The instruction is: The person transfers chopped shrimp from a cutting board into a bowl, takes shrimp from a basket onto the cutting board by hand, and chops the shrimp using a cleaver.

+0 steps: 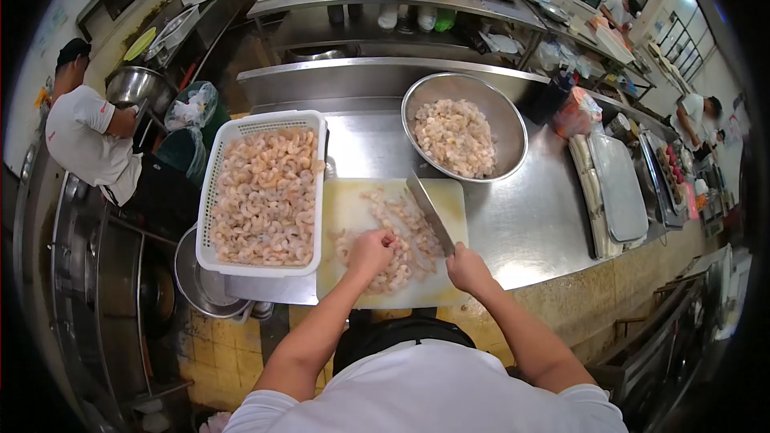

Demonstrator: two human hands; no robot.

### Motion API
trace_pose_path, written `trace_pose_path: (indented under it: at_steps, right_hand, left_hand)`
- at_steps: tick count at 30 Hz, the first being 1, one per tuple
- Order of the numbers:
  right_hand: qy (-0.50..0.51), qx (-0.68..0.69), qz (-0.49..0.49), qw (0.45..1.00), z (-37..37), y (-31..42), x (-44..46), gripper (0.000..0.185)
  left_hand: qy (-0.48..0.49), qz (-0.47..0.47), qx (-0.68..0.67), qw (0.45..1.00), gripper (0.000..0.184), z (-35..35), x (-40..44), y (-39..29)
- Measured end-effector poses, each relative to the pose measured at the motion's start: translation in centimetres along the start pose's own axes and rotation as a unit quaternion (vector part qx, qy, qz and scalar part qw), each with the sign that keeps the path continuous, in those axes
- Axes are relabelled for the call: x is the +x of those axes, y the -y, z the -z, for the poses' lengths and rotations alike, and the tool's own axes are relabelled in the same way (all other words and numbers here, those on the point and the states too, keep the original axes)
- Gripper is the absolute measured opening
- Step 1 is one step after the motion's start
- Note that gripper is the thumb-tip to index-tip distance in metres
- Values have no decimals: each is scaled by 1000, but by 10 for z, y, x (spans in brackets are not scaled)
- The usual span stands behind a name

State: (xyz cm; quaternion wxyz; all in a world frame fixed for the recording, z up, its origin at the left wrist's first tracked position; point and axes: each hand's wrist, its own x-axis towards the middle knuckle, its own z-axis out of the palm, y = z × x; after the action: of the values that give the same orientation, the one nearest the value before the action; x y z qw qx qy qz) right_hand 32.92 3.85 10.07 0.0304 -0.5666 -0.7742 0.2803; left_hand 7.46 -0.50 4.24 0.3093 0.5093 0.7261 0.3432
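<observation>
Tbl (pixel 517 228), R hand (pixel 469 269): 1 knife (pixel 431 215), L hand (pixel 371 252): shrimp (pixel 399 274)

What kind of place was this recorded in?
Probably a commercial kitchen: a long stainless-steel worktable, a white perforated plastic basket heaped with peeled shrimp, and people in white shirts at other stations, one at the left.

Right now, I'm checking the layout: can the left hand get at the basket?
Probably yes: the basket sits just left of the board, near the left hand, with nothing tall between them.
</observation>
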Motion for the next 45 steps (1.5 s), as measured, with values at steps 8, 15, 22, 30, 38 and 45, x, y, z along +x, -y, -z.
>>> trace_pose_path:
  at_steps: [8,15,22,30,38,45]
  right_hand:
    - [13,1,-7,1000,-7,-3,-36,28]
    - [-28,20,23,999,8,25,-23,27]
    - [55,14,22,998,12,44,-61,28]
    - [61,1,48,997,-23,39,-24,27]
    - [45,41,58,996,-4,42,-25,28]
    - [93,-9,29,995,7,49,-53,27]
  left_hand:
    - [28,-16,24,999,19,-3,-1,3]
    - [49,-51,-8,997,14,-7,1,6]
    - [-17,-87,16,996,11,-4,-13,3]
    - [-35,-101,53,993,8,-4,-13,0]
    - [-66,-147,17,987,9,-11,-13,22]
    - [-45,-139,32,989,8,-4,-12,20]
